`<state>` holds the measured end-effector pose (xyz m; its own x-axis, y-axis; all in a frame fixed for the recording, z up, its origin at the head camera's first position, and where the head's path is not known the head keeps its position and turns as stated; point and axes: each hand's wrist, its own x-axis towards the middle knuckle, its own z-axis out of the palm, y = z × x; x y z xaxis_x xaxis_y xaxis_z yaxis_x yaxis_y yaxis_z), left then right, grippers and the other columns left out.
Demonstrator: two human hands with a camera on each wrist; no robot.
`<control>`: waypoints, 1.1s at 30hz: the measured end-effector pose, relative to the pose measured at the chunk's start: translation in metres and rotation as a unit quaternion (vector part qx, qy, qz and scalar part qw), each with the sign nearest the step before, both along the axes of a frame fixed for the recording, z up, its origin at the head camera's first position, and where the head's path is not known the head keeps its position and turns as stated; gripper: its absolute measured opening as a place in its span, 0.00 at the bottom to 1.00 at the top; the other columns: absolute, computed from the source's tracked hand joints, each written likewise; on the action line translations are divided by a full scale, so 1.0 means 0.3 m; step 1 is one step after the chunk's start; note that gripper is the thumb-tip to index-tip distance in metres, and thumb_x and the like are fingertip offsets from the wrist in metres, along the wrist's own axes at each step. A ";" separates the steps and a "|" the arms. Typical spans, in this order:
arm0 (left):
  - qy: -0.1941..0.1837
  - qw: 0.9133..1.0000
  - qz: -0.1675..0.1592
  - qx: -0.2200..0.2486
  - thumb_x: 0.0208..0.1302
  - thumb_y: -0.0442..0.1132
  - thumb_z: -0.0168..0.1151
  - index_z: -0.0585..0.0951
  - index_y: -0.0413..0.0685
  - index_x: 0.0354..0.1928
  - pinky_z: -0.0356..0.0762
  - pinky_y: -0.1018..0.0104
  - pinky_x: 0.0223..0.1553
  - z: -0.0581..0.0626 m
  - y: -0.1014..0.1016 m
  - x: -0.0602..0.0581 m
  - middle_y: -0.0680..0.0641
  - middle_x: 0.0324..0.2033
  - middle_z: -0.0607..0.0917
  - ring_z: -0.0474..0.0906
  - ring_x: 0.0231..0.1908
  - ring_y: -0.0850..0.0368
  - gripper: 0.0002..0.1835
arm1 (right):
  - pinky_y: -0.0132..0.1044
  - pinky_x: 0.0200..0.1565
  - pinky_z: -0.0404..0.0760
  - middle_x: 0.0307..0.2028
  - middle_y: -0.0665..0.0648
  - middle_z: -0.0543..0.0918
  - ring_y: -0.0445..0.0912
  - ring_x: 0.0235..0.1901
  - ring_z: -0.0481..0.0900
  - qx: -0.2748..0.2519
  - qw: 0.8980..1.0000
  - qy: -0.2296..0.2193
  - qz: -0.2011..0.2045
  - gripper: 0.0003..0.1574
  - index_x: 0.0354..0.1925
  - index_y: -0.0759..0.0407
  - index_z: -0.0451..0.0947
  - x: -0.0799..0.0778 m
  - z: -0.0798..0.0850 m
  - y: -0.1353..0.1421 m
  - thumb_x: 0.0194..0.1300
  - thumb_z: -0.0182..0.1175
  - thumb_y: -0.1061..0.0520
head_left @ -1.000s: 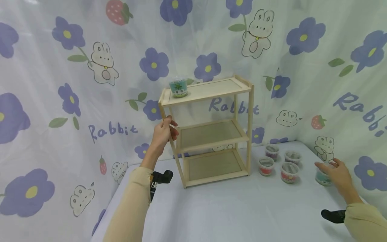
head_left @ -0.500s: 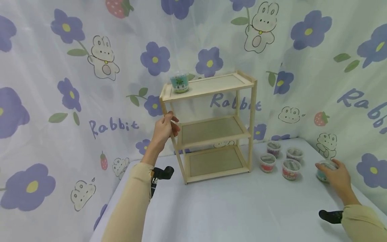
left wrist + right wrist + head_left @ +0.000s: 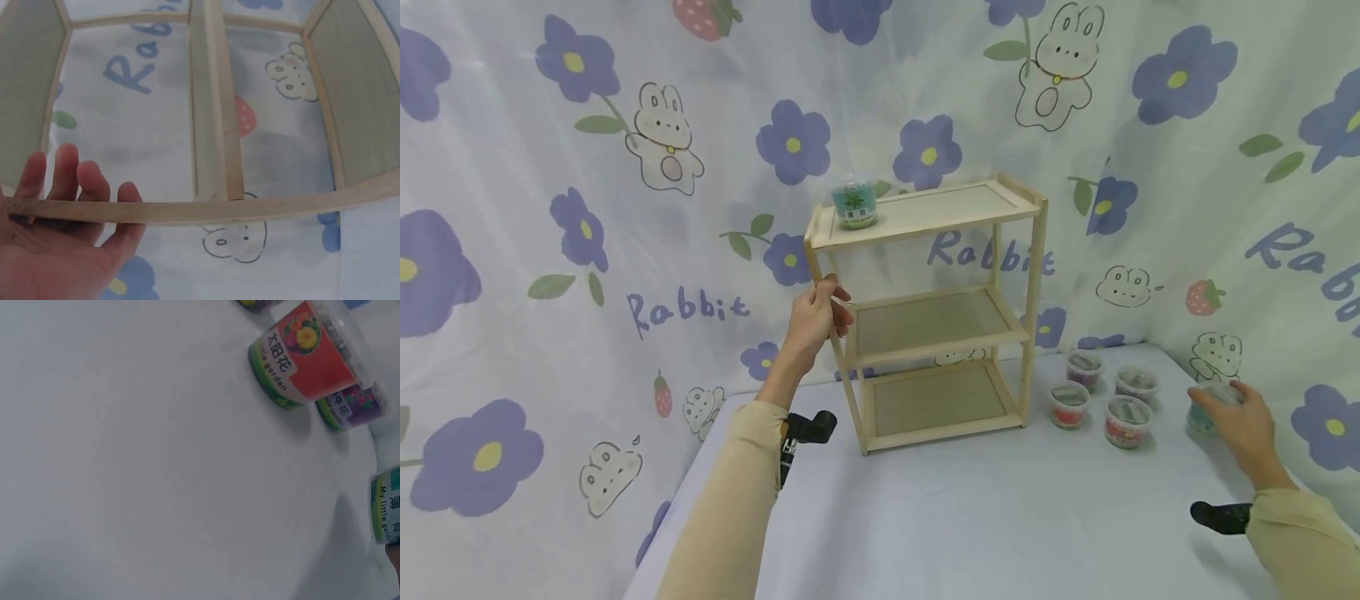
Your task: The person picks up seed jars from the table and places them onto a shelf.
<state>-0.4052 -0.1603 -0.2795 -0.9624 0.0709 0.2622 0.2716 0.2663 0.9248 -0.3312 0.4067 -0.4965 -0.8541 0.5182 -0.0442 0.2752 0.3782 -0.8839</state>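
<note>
Left hand (image 3: pixel 812 321) is wrapped loosely round the near left post of the wooden rack (image 3: pixel 934 322). Right hand (image 3: pixel 1246 429) grips the teal cup (image 3: pixel 1200 422) from above, over the right side of the surface (image 3: pixel 970 517) (far fingers partly hidden). Four other cups (image 3: pixel 1124 425) stand left of it; a mint-green cup (image 3: pixel 854 207) sits atop the rack, left end.

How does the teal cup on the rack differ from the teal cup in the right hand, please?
Place: the rack cup stands on the top shelf; the held cup is at the far right of the head view.
Contact: no hand touches the rack cup, while the right hand grips the held cup.
Both have teal-and-green wrapping.
</note>
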 end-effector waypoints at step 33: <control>0.013 1.000 -0.002 -0.003 0.77 0.61 0.39 0.78 0.42 0.50 0.78 0.45 0.42 -0.014 0.002 -0.014 0.43 0.25 0.81 0.75 0.21 0.52 0.30 | 0.47 0.74 0.53 0.78 0.61 0.45 0.53 0.74 0.50 0.004 0.976 0.196 0.096 0.55 0.79 0.55 0.45 -0.288 0.952 -0.354 0.66 0.56 0.35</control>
<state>-0.4095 -0.1597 -0.2837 -0.9552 0.0759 0.2860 0.2958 0.2702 0.9162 -0.4174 0.3005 -0.2110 -0.8865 0.3451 0.3083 -0.1599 0.3969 -0.9039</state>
